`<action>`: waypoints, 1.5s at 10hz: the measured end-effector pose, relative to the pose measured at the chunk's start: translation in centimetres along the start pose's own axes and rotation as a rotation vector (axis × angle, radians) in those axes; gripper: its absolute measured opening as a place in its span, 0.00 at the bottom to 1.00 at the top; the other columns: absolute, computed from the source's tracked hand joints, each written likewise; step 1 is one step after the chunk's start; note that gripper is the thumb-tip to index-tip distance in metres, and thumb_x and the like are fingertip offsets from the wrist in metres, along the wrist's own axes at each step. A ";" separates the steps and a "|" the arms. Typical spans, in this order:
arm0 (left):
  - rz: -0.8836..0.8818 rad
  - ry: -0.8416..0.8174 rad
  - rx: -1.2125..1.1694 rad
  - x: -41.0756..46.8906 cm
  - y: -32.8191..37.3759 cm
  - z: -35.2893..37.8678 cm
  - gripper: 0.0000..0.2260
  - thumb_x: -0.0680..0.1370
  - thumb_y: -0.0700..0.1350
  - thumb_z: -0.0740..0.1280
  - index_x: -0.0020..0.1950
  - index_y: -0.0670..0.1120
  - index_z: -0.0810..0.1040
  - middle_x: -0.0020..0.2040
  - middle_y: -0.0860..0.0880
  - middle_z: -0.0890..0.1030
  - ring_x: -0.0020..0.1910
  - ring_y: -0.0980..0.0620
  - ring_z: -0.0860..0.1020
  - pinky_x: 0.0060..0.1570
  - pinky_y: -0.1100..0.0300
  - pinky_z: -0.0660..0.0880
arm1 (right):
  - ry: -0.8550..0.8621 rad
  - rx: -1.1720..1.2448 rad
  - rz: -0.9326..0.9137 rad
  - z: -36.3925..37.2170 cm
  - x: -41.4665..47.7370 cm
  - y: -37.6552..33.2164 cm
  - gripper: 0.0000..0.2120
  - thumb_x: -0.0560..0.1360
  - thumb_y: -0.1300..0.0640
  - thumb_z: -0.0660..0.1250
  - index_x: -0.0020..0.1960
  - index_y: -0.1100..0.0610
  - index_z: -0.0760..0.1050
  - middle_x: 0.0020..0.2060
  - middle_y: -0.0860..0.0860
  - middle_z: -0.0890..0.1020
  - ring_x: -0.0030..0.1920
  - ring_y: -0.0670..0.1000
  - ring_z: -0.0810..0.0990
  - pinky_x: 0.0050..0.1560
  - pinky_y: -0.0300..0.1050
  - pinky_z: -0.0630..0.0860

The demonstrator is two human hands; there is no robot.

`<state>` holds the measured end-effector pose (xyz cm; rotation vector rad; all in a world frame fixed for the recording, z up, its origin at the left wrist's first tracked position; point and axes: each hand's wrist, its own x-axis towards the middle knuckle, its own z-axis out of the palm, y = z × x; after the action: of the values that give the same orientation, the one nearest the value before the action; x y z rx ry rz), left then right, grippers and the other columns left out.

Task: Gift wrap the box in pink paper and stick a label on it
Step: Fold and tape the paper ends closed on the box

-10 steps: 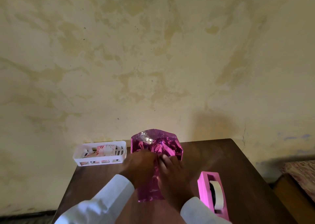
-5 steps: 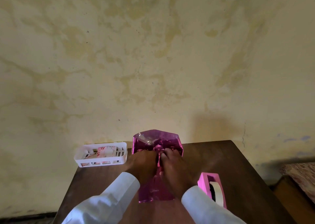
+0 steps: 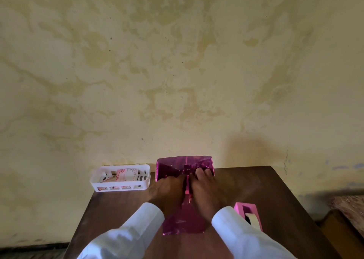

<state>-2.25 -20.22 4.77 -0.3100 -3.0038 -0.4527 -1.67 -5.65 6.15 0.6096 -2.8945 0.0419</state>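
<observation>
1. I am looking down through the head camera at a dark wooden desk (image 3: 275,189) that is standing against a stained yellow wall (image 3: 177,71).
2. The box (image 3: 171,169) is sitting at the far edge of the desk, near the middle and close to the wall, and shiny pink paper (image 3: 185,223) is covering it.
3. A loose flap of that paper is lying flat on the desk, reaching from the box toward the person.
4. The left hand (image 3: 167,189) is lying palm down on the paper. Its fingers are held together and pointing at a raised fold in the middle (the tips are in shade, so I cannot see them clearly).
5. The right hand (image 3: 204,189) is lying beside it on the other side of the fold. Its fingers (image 3: 201,172) are straight, close together and pressing on top of the wrapped box.
6. Both arms are wearing white sleeves (image 3: 137,229).
7. A white slotted basket (image 3: 98,182) is sitting just left of the box and is holding some patterned cards (image 3: 126,175); I cannot read them.
8. A pink tape dispenser (image 3: 239,209) is sitting right of the right wrist, with a roll of pale tape (image 3: 253,219) in it.
</observation>
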 end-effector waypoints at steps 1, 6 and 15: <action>0.014 0.009 -0.007 -0.1 0.0 0.0 0.10 0.80 0.46 0.63 0.61 0.55 0.74 0.47 0.52 0.84 0.42 0.50 0.84 0.45 0.52 0.82 | -0.009 0.019 0.002 0.0 0.2 0.1 0.15 0.77 0.58 0.65 0.63 0.53 0.74 0.61 0.53 0.70 0.62 0.58 0.68 0.62 0.50 0.67; -0.016 -0.052 0.031 1.3 0.1 -0.8 0.10 0.80 0.47 0.60 0.58 0.54 0.77 0.46 0.51 0.84 0.42 0.47 0.83 0.45 0.52 0.81 | -0.094 -0.009 -0.008 0.2 2.1 0.7 0.23 0.73 0.54 0.69 0.66 0.54 0.71 0.63 0.54 0.69 0.64 0.58 0.66 0.63 0.51 0.68; -0.006 -0.154 0.113 2.5 0.4 -1.5 0.12 0.83 0.48 0.56 0.56 0.52 0.79 0.44 0.50 0.82 0.44 0.46 0.81 0.49 0.53 0.79 | -0.187 1.066 1.259 8.2 -16.2 10.7 0.09 0.78 0.56 0.70 0.55 0.60 0.80 0.40 0.49 0.84 0.40 0.49 0.85 0.42 0.42 0.81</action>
<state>-4.49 -19.84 6.63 -0.3415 -3.1650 -0.2688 7.20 10.09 -4.77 -1.2377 -2.6425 1.7275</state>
